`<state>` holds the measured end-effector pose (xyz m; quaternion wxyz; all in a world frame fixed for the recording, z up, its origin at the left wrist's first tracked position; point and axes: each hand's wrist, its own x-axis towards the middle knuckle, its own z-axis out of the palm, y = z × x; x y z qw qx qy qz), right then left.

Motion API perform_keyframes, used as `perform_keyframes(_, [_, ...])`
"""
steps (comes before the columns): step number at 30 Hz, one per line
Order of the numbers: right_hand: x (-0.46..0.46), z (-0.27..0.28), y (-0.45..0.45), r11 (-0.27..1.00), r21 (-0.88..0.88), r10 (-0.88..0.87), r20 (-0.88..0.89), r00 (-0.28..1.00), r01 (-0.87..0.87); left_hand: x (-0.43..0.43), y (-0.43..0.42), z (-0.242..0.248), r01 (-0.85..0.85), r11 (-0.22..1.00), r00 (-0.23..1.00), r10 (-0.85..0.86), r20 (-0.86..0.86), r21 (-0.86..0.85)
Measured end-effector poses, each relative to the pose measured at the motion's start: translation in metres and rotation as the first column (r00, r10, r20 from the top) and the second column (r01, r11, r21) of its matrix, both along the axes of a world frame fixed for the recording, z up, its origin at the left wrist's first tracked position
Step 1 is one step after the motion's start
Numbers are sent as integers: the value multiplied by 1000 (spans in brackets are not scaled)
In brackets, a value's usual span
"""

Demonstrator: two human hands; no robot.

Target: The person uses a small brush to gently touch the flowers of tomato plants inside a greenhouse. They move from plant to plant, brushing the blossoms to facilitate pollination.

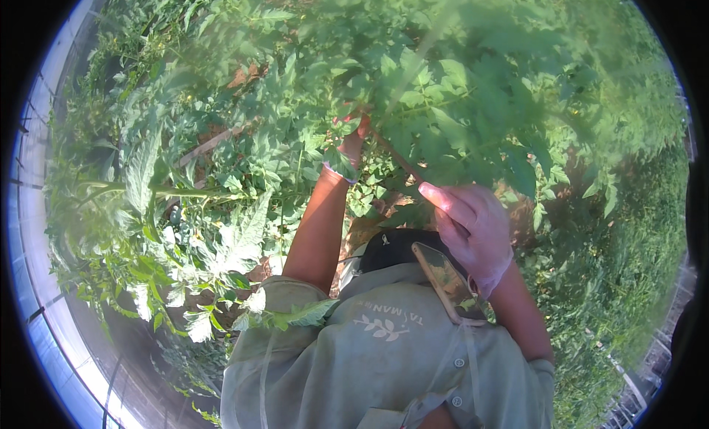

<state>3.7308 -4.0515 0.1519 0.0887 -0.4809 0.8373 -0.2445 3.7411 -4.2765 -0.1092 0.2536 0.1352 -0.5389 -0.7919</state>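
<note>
My right hand (477,224), in a thin clear plastic glove, grips one end of a narrow brown stick or strip (397,156). Its far end runs up and left towards my left hand (354,136), which is reached forward among tomato plant leaves (432,91). A similar glove ends at the left wrist. Foliage covers most of the left fingers, so what they touch is hidden. A broad blurred tomato leaf (476,121) hangs close to the camera above the right hand.
A thick green stem (183,193) crosses on the left, with sunlit leaves (221,246) below it. A phone (450,285) sits at my shirt front (354,368), beside a black cap-like item (401,246). Pale greenhouse sheeting (41,235) curves along the left rim. Brown soil shows between plants.
</note>
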Motion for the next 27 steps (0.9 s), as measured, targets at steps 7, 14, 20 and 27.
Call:
perform_keyframes(7, [2,1,8,995,-97,-17,0,1000,17,4,2,11,28,854,982,75,175,-520])
perform_keyframes(14, [6,28,67,899,-312,-201,332,922,308,-2,7,1,206,753,857,169,487,-625])
perform_keyframes(20, [9,25,178,470,-645,-412,444,795,603,-6,23,29,-228,935,954,160,252,270])
perform_keyframes(27, [-1,45,364,-230,-784,-358,619,699,576,39,110,126,-747,637,610,770,186,-187])
